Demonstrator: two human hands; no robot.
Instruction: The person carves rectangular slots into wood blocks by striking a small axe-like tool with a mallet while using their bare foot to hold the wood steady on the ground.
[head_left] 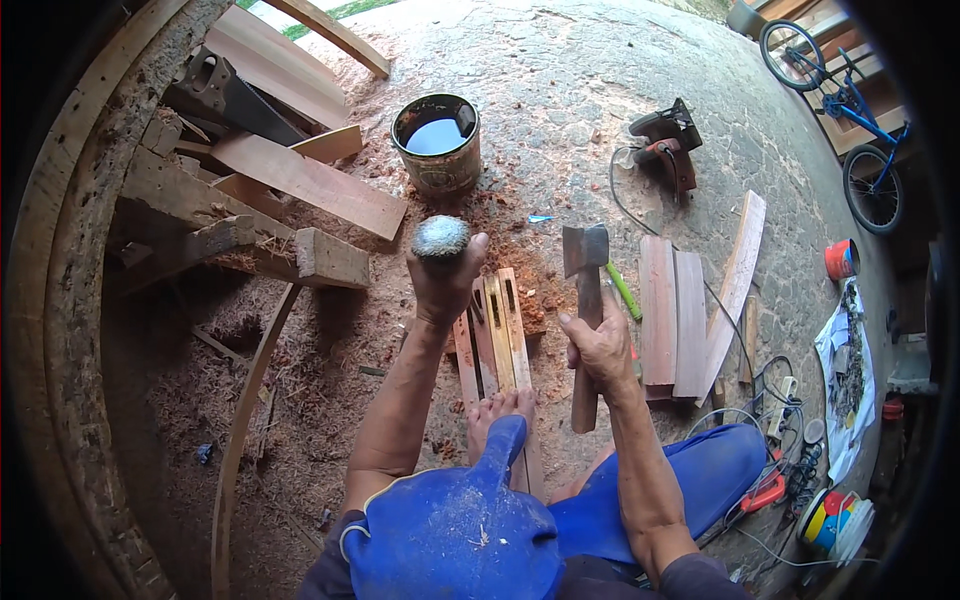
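Observation:
My left hand is closed around a round, grey-topped block with a rough, frayed rim; its lower part is hidden by the hand. In my right hand is a hatchet, gripped by its wooden handle with the dark metal head upward. Between the two hands lie long wooden strips with narrow slots cut in them. My bare foot rests on their near end. A bright green handle-like tool lies just right of the hatchet.
Ahead stands a bucket holding liquid. A corded power tool and loose boards lie right. At left are a handsaw, stacked planks and a heavy timber. Cables trail near my right knee; shavings cover the ground.

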